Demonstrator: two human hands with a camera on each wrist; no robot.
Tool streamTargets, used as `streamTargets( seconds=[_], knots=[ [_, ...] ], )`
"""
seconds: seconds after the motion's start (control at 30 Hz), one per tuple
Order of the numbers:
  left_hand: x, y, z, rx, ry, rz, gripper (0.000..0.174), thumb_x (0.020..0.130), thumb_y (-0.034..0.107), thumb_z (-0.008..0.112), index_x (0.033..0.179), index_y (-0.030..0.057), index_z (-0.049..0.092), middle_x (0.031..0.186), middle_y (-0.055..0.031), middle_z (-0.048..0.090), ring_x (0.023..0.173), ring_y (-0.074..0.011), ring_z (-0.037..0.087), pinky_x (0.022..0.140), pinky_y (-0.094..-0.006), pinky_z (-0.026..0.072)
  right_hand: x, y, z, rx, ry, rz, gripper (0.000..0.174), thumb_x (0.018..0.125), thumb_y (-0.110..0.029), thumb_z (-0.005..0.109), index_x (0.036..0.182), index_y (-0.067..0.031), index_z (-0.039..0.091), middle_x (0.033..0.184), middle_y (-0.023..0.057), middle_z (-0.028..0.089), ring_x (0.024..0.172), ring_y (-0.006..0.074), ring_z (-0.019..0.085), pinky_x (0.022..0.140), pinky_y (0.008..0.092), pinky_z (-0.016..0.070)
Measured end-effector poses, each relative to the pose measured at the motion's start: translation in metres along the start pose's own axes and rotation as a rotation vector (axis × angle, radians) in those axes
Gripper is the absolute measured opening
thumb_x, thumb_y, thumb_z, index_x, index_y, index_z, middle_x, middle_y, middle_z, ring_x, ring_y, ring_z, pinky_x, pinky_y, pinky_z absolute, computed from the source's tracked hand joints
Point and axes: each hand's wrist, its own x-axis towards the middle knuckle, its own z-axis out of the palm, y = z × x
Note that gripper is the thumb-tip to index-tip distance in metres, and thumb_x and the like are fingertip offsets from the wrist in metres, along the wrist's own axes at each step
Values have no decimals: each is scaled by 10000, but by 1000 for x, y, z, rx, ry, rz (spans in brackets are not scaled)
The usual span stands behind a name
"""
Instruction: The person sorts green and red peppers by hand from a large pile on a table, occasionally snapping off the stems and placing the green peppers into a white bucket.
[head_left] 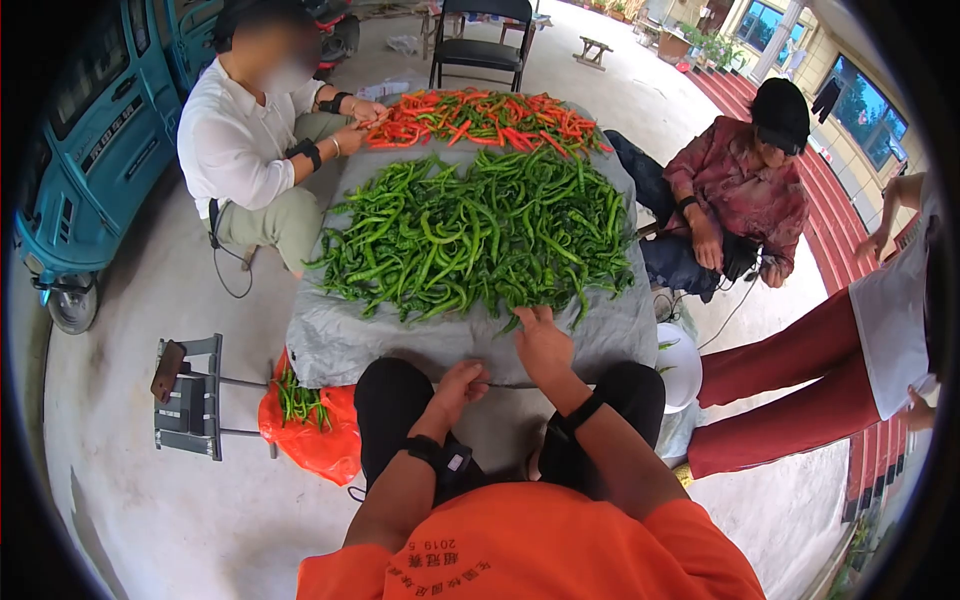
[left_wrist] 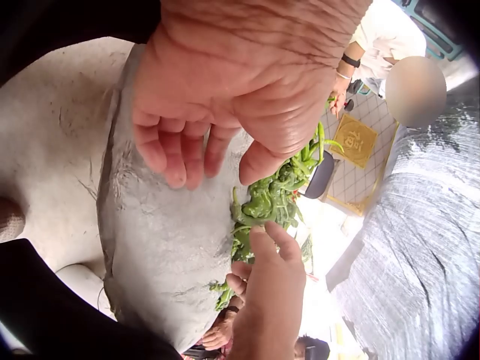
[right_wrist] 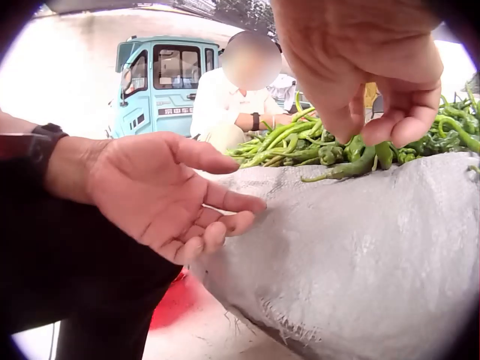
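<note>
Green chilli peppers (head_left: 470, 235) lie in a broad heap on the grey sheet (head_left: 350, 345) in front of me. My right hand (head_left: 543, 345) reaches to the near edge of this heap, palm down. In the right wrist view its thumb and fingers are bent loosely, a gap between them, with the tips right at a green pepper (right_wrist: 345, 168) on the edge. My left hand (head_left: 460, 388) hangs at the table's near edge, above my lap. Its palm is turned up, fingers relaxed, and it holds nothing in the right wrist view.
Red peppers (head_left: 500, 118) lie along the far side. A person in white (head_left: 235, 140) sits left, one in a patterned shirt (head_left: 740, 175) right, and another in red trousers (head_left: 790, 390) stands nearby. An orange bag (head_left: 320, 430) holds green peppers beside a small stool (head_left: 190, 405). A white bowl (head_left: 682, 375) is right.
</note>
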Motion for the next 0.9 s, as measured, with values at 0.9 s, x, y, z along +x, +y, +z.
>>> streamTargets(
  seconds=[0.9],
  knots=[
    [-5, 1, 0, -7, 24, -13, 429, 869, 326, 562, 1204, 67, 489, 986, -35, 577, 785, -123, 562, 717, -261, 459, 79, 6, 17, -133, -116, 192, 235, 823, -251, 549, 969, -77, 608, 942, 160, 654, 843, 342, 640, 714, 463, 493]
  ],
)
